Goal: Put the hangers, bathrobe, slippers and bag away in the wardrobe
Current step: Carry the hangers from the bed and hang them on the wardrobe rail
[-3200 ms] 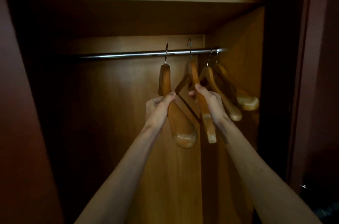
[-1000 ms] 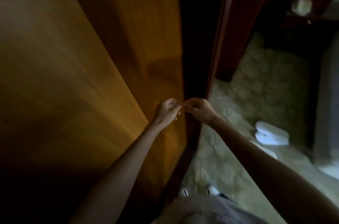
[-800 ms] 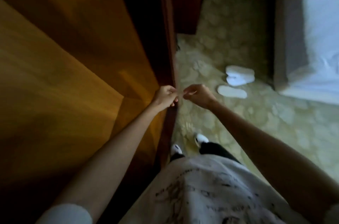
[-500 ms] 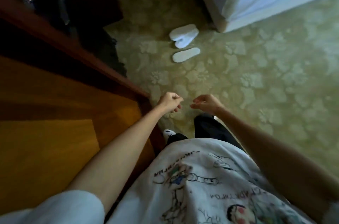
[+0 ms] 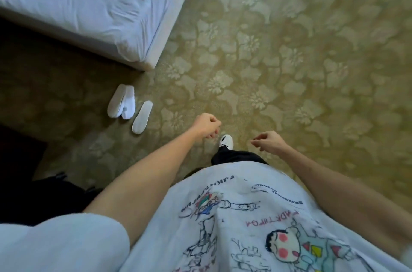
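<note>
A: Report hand status.
B: Left hand (image 5: 206, 125) is held out over the carpet (image 5: 289, 49), fingers curled into a loose fist, holding nothing. Right hand (image 5: 268, 141) is likewise curled, thumb and forefinger close together, with nothing visible between them. The 2 hands are apart.
A: Location of the slippers?
B: 3 white slippers (image 5: 128, 105) lie on the carpet, left of the left hand and near the corner of the bed (image 5: 89, 4). 2 lie touching side by side; the third lies just right of them.
A: Other items?
B: 1 white shoe (image 5: 227, 141) shows between the hands.
</note>
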A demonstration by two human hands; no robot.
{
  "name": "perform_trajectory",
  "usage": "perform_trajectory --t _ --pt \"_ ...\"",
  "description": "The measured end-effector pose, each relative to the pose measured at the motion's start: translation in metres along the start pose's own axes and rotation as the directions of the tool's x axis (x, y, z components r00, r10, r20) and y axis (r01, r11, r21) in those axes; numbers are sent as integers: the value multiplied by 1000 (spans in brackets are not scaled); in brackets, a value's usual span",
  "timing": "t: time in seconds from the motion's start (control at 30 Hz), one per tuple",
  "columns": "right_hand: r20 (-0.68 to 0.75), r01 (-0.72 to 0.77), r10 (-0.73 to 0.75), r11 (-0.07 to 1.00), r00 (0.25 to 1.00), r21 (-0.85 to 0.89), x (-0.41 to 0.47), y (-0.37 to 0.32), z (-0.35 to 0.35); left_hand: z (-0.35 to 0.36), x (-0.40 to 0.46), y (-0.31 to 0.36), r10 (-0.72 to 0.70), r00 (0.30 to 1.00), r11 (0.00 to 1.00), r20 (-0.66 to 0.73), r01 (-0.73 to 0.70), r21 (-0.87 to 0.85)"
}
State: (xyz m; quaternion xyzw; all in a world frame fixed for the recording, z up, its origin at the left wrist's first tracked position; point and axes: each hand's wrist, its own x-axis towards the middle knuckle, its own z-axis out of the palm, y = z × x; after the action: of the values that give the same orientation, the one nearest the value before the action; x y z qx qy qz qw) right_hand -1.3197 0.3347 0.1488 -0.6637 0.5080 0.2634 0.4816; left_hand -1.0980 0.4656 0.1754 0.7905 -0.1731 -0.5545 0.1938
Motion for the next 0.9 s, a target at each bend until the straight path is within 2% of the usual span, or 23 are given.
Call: perform_trajectory --t 0.07,0.17,0.4,0.5,0.73,0.9 --pt "0 -29 29 1000 1000 -4 17 -4 -15 -17 20 26 34 999 999 -13 -34 15" --pt "-17 -21 21 1000 1000 2 41 -30 -37 -45 44 46 4 999 999 -46 -6 -34" --pt "-67 171 -166 981 984 94 110 -156 -121 -107 113 58 -225 964 967 -144 203 -157" --pt "-86 229 -222 969 971 90 158 -220 -172 -139 154 87 -261 954 956 -149 234 -176" --pt "-98 250 -248 968 964 9 251 -350 -301 -236 259 206 -251 957 956 -146 220 -195" --pt "-178 185 -185 983 966 -22 301 -380 -396 -298 324 329 -141 982 971 -125 112 -212"
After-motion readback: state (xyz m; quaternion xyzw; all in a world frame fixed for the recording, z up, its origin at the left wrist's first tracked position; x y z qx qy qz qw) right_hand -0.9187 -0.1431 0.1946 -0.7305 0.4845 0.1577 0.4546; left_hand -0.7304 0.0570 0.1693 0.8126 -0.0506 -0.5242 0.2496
